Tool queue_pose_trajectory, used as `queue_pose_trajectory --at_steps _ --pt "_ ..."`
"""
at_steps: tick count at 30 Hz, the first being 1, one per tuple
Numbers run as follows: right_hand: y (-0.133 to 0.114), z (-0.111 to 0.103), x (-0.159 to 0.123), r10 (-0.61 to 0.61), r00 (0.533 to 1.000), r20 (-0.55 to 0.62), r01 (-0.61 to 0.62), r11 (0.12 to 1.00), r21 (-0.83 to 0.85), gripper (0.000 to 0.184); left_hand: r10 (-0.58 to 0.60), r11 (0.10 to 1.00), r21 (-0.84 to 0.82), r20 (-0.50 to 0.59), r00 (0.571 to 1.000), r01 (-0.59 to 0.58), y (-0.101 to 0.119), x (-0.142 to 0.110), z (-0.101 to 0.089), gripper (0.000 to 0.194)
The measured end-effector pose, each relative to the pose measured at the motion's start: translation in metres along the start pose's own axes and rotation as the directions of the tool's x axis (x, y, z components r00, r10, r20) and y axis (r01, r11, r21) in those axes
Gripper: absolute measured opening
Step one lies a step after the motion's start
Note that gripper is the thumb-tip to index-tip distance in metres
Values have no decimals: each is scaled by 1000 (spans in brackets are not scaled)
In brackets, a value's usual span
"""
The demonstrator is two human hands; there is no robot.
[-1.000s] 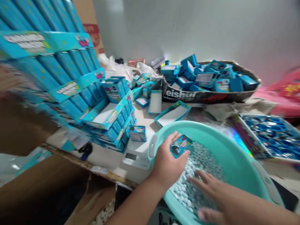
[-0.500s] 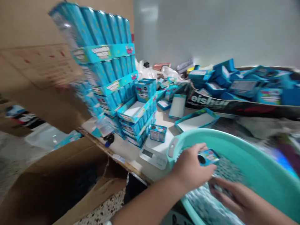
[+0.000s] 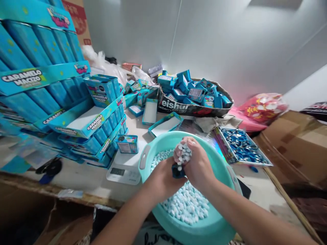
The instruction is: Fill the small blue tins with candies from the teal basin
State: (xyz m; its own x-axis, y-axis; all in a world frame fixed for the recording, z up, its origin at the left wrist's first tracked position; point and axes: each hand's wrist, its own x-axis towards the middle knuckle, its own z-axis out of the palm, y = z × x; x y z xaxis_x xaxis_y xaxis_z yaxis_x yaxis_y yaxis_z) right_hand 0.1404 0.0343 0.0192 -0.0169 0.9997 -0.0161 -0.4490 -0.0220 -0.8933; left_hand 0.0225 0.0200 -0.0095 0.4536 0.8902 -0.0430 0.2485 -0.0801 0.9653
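Observation:
My left hand (image 3: 163, 178) is wrapped round a small blue tin (image 3: 178, 172), mostly hidden by the fingers, above the basin. Just over the tin's mouth, my right hand (image 3: 200, 163) is cupped round a handful of pale candies (image 3: 184, 152); some sit right at the opening. The two hands touch or nearly touch. Below them, a turquoise basin (image 3: 217, 156) holds a heap of loose white and light-blue candies (image 3: 187, 204). To the left stands a white digital scale (image 3: 124, 174) with a printed blue tin (image 3: 127, 144) upright on it.
Stacked display trays of blue tins (image 3: 43, 78) rise at the left. Behind the basin are a partly filled display tray (image 3: 81, 119), an empty tray (image 3: 166, 125) and a black carton of blue tins (image 3: 194, 90). A box of blue, shiny small parts (image 3: 238, 144) lies right.
The view has swung right. My right hand has come up from the candies to the tin's mouth with a handful. The tin in my left hand has turned, and its printed face is now hidden.

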Motion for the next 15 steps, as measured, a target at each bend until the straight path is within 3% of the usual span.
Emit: queue_pose_trajectory --at_steps 6,11,15 --pt "-4 -3 -6 30 998 50 -29 999 -31 15 96 989 -114 -16 995 -97 -5 2 0 27" --pt "-7 -3 -9 60 994 96 -50 993 -103 21 116 992 -49 6 993 -115 -9 1 -3 22" --pt "-5 -5 -10 41 991 128 -24 991 -129 19 182 982 -53 -17 983 -183 -9 2 -4 30"
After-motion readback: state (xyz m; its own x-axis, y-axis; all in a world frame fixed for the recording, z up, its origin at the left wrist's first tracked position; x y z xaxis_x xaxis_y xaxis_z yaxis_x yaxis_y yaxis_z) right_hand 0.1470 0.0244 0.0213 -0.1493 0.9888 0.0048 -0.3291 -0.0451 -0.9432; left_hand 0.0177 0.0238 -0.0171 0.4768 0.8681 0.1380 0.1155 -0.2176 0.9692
